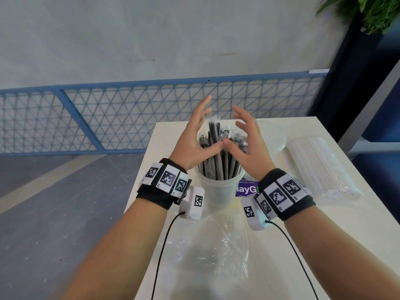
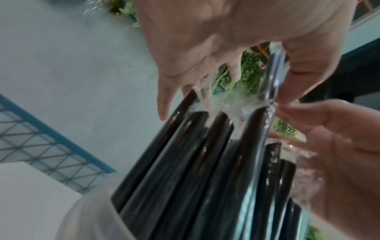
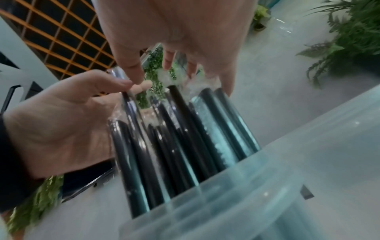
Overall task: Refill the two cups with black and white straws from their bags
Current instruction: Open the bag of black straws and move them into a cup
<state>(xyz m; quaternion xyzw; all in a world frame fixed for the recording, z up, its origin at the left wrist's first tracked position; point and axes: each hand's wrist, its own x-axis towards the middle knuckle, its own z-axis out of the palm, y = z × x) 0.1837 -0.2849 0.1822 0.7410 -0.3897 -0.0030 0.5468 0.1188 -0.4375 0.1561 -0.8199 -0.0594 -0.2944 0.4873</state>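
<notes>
On the white rectangular table (image 1: 270, 245), the translucent plastic cup (image 1: 218, 191) packed with wrapped black straws (image 1: 218, 163) stands near the left edge. The left hand (image 1: 192, 137) and right hand (image 1: 246, 144) cup the straw tops with fingers spread, thumbs meeting, nothing clenched. At three o'clock lies the clear bag of white straws (image 1: 320, 167); at six, an emptied clear plastic bag (image 1: 216, 245). Bare tabletop lies toward five o'clock.

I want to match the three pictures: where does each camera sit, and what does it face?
Head: looks down at table; both forearms, left hand, right hand show.
Left wrist: looks along left hand at black straws.
Right wrist: looks along right hand at same straws.
All three share straws, cup, both hands.
</notes>
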